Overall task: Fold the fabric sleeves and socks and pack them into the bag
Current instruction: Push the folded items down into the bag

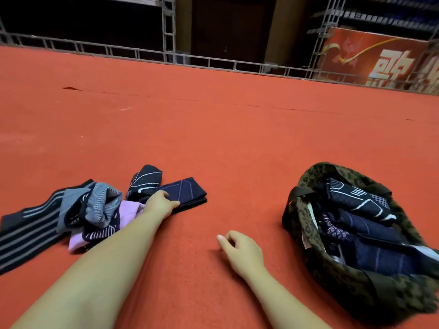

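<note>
Head view, floor: a red carpet (213,138) covers the whole ground, and all the things lie on it.
Head view, left hand: the left hand (161,204) reaches forward and lies on the near left corner of the folded navy sleeve (187,194). Its fingers are curled over the edge of the cloth and grip it.
Head view, folded navy sleeve: it lies flat on the carpet, folded into a neat rectangle, dark blue with thin purple lines. It is just right of the pile.
Head view, right hand: the right hand (242,252) is low over the carpet between the sleeve and the bag, well apart from both. Its fingers are loosely curled and hold nothing; the hand is relaxed.
Head view, pile: a loose pile of socks and sleeves (95,212) is at the left, under and beside the left forearm. It has a long dark striped piece (26,233), a grey ribbed piece (104,203), a pink piece (128,210), and a dark piece with white lines (145,182) behind the hand. These are not folded.
Head view, bag: a bag (308,224) with a dark leopard pattern lies at the right, its mouth open toward the person. Inside are several folded dark blue pieces (356,222), some with white lines.
Head view, background: a metal frame railing (166,55) runs along the far edge of the carpet, and a red banner (370,58) with large characters stands at the far right.
</note>
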A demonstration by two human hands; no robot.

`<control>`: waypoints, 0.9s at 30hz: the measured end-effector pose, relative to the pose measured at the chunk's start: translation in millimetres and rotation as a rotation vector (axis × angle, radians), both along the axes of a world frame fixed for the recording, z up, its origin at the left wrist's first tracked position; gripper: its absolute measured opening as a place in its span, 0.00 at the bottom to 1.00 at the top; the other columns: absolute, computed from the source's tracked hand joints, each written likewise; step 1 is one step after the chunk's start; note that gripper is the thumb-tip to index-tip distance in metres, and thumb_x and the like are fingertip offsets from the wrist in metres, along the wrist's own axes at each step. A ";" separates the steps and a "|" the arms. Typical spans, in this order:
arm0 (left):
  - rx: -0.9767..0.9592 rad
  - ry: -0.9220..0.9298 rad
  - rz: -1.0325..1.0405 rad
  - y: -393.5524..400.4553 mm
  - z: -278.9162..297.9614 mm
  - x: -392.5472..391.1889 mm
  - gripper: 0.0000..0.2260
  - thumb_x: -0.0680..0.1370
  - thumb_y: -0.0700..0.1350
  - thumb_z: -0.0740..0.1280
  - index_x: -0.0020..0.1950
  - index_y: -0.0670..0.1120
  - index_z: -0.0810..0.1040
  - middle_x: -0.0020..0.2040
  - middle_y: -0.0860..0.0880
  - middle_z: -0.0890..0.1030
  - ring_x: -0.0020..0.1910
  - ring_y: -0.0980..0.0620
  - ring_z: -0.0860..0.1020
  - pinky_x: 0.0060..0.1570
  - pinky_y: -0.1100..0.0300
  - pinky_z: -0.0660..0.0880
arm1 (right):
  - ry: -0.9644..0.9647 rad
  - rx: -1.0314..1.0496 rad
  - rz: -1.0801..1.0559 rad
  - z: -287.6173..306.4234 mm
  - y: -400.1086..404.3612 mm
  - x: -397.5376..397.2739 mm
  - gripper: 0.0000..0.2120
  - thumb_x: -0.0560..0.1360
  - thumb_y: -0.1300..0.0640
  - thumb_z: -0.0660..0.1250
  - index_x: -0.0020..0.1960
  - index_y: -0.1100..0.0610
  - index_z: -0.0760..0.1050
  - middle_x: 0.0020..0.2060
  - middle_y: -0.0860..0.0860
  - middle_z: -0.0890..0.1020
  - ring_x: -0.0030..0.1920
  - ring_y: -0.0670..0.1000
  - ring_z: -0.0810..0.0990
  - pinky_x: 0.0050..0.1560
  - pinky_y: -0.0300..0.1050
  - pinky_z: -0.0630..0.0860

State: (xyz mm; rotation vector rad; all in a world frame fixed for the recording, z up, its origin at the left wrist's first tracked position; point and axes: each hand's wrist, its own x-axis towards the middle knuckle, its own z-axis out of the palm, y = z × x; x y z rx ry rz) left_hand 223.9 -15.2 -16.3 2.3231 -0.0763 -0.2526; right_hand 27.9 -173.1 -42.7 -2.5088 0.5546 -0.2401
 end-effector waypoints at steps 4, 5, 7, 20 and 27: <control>-0.096 -0.120 -0.054 -13.3 4.3 0.7 0.05 0.71 0.44 0.72 0.45 0.46 0.80 0.48 0.47 0.83 0.47 0.48 0.79 0.48 0.56 0.73 | -0.063 0.163 0.024 -8.8 -8.0 4.7 0.19 0.71 0.34 0.58 0.38 0.50 0.72 0.34 0.48 0.80 0.38 0.47 0.77 0.43 0.49 0.73; -0.182 -0.104 -0.090 -16.6 9.9 -2.3 0.06 0.71 0.45 0.73 0.47 0.46 0.81 0.45 0.47 0.83 0.44 0.49 0.80 0.46 0.57 0.74 | -0.114 0.261 0.024 -9.5 -10.4 5.7 0.18 0.68 0.33 0.59 0.39 0.47 0.72 0.35 0.48 0.80 0.37 0.46 0.77 0.43 0.49 0.75; -0.348 -0.038 -0.192 -21.1 28.4 -11.7 0.09 0.72 0.44 0.73 0.51 0.47 0.80 0.42 0.49 0.81 0.40 0.51 0.79 0.39 0.59 0.75 | -0.286 0.466 0.004 -5.5 -15.3 8.4 0.14 0.64 0.36 0.65 0.44 0.43 0.74 0.40 0.47 0.79 0.40 0.46 0.77 0.46 0.45 0.75; -0.852 0.093 -0.454 -15.9 142.9 -68.7 0.06 0.75 0.35 0.67 0.47 0.45 0.79 0.39 0.50 0.82 0.37 0.54 0.80 0.46 0.61 0.79 | -0.561 0.203 0.166 129.9 -31.8 26.8 0.08 0.71 0.56 0.71 0.37 0.48 0.73 0.34 0.43 0.77 0.35 0.40 0.73 0.36 0.38 0.65; -0.736 -0.271 -0.425 -18.3 196.4 -54.5 0.04 0.75 0.41 0.69 0.47 0.50 0.80 0.42 0.53 0.82 0.39 0.59 0.79 0.43 0.68 0.73 | -0.669 0.228 0.131 208.6 -43.7 55.9 0.04 0.73 0.61 0.69 0.41 0.54 0.78 0.37 0.48 0.80 0.39 0.46 0.77 0.41 0.36 0.70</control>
